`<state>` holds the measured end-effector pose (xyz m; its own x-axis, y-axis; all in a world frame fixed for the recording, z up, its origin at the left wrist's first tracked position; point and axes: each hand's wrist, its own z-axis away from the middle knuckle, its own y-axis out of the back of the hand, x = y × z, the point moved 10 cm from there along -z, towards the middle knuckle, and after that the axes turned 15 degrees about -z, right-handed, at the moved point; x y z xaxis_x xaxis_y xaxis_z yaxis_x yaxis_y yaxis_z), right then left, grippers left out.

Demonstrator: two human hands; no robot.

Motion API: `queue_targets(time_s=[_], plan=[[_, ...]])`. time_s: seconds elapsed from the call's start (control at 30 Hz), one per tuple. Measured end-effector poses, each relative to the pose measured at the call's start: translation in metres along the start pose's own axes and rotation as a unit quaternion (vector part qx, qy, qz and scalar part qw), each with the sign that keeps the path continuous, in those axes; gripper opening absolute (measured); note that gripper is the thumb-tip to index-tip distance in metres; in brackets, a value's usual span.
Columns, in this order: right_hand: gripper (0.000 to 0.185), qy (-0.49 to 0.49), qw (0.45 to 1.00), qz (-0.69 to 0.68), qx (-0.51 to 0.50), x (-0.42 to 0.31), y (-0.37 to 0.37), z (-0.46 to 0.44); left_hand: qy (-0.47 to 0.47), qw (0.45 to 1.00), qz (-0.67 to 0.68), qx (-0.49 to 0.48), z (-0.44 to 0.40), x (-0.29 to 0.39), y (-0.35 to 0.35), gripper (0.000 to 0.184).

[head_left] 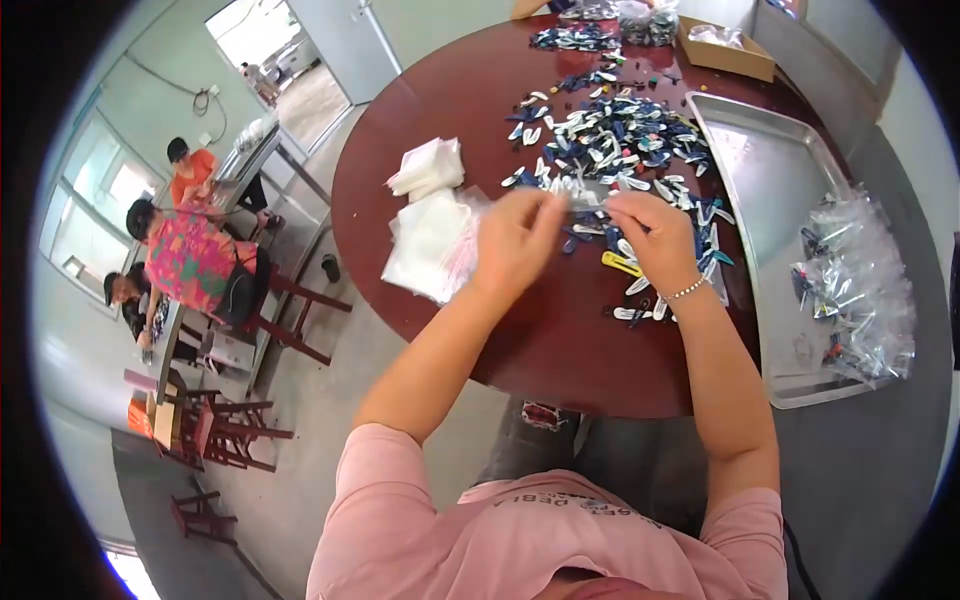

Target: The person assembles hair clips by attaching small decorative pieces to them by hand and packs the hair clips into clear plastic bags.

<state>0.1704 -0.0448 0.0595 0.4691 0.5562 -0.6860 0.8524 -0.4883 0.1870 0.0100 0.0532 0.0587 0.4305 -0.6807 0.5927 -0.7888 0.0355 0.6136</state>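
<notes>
Fingers [551, 207] of left hand [514, 238] and right hand [660, 238] pinch clear plastic [588, 196] above hair clips [622, 132] heaped on a round, dark table [560, 350].

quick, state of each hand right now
Left hand: closed, apparently pinching a clear plastic bag; blurred.
Right hand: closed, apparently pinching the bag's other side.

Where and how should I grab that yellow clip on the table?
Probably by its left end, coming down from the near-left side and pinching across its narrow width. The yellow clip looks long and slim and lies at the edge of the clip pile, with bare table to its near left and the right hand close to its other end.
</notes>
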Motion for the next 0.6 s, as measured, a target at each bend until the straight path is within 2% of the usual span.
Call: queue_targets(time_s=[0.07, 0.13, 0.2, 0.23, 0.27, 0.33, 0.4, 0.47, 0.5, 0.53, 0.6], plan=[[0.014, -0.004, 1.000, -0.010, 0.015, 0.001, 0.009, -0.002, 0.044, 0.995, 0.068, 0.059, -0.021, -0.016, -0.006, 0.027], [0.014, -0.003, 0.999, -0.028, 0.022, 0.003, 0.014, -0.005, 0.048, 0.996, 0.069, 0.042, -0.038, -0.013, -0.014, 0.029], [0.014, 0.002, 0.999, -0.032, 0.012, 0.001, 0.013, -0.006, 0.130, 0.941, 0.288, -0.125, -0.040, -0.016, -0.056, 0.032], [0.013, 0.018, 0.999, -0.037, 0.009, 0.000, 0.013, -0.007, 0.170, 0.909, 0.330, -0.189, -0.035, -0.014, -0.067, 0.032], [0.012, -0.006, 0.999, -0.045, 0.006, 0.005, 0.013, -0.006, 0.166, 0.908, 0.333, -0.193, -0.035, -0.016, -0.066, 0.032], [0.012, 0.000, 0.999, -0.044, 0.005, 0.007, 0.013, -0.006, 0.082, 0.919, 0.237, -0.304, -0.027, -0.006, -0.077, 0.032], [0.012, -0.018, 0.999, -0.049, 0.005, 0.013, 0.012, -0.006, 0.083, 0.917, 0.217, -0.326, -0.022, -0.009, -0.078, 0.030], [0.013, -0.036, 0.998, -0.054, 0.005, 0.016, 0.010, -0.006, 0.111, 0.900, 0.253, -0.336, -0.015, -0.013, -0.079, 0.030], [0.013, -0.062, 0.996, -0.057, -0.005, 0.020, 0.008, -0.005, 0.054, 0.911, 0.259, -0.315, -0.017, -0.004, -0.077, 0.027], [0.013, -0.088, 0.994, -0.060, -0.015, 0.025, 0.005, -0.003, 0.056, 0.908, 0.262, -0.320, -0.015, -0.004, -0.079, 0.027], [0.013, -0.097, 0.993, -0.067, -0.018, 0.027, 0.003, -0.001, 0.076, 0.885, 0.257, -0.380, -0.005, -0.003, -0.089, 0.023]])
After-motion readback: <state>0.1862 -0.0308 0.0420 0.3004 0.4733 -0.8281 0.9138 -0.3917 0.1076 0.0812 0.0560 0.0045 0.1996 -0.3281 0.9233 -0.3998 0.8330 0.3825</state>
